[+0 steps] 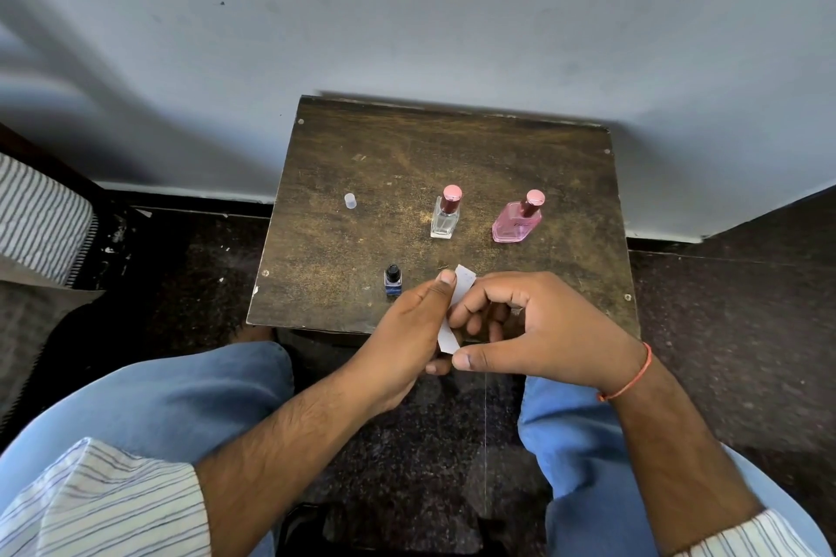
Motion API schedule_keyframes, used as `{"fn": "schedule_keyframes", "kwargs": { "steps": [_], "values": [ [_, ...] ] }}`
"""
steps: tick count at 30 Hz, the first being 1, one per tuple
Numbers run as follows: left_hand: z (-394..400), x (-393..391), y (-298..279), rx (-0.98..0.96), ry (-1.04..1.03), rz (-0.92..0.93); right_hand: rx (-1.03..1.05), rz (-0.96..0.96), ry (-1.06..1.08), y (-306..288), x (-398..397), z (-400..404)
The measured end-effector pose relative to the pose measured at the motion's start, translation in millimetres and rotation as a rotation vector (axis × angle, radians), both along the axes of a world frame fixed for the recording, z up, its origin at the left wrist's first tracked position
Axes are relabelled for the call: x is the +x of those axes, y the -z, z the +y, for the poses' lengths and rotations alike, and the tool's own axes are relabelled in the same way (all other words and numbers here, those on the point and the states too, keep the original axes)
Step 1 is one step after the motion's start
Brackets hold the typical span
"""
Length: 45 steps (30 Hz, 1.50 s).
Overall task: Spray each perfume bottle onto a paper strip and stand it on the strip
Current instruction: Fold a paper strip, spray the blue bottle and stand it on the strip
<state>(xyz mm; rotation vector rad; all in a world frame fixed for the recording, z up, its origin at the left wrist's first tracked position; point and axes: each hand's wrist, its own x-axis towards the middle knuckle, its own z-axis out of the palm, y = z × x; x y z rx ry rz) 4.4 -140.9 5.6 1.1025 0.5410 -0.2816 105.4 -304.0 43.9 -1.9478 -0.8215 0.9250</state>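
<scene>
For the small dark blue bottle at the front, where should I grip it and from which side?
Probably pinch the small dark blue bottle across its squarish body, below the black cap, coming from the left: the left hand and paper strip crowd its right side. It stands upright and uncapped-looking, so leave the top free for spraying.

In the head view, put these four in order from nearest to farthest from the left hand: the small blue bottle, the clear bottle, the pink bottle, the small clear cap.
From the left hand:
1. small blue bottle, just beside its thumb, on the left.
2. clear bottle, behind it, mid table.
3 and 4. small clear cap, back left, and pink bottle, back right: too close to call.
</scene>
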Motion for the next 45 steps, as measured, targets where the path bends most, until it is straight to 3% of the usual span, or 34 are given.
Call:
{"fn": "schedule_keyframes", "kwargs": {
  "steps": [10,17,22,30,45],
  "values": [
    [1.2,0.1,2.8,0.014,-0.008,0.002,0.001,-0.016,-0.026,2.3,-1.0,1.7],
    [1.2,1.3,4.7,-0.031,-0.020,0.048,0.030,-0.225,-0.041,10.6,-2.8,4.7],
    [3.2,-0.5,6.7,-0.031,0.004,0.071,0.047,-0.278,0.153,6.8,6.1,-3.0],
    [5.6,-0.3,12.3,-0.085,0.129,-0.073,0.042,-0.200,0.481,2.3,25.2,-20.4],
    [4.9,-1.4,18.3,-0.090,0.231,-0.165,0.029,-0.186,0.638,0.0,32.7,-29.5]
  ]
}}
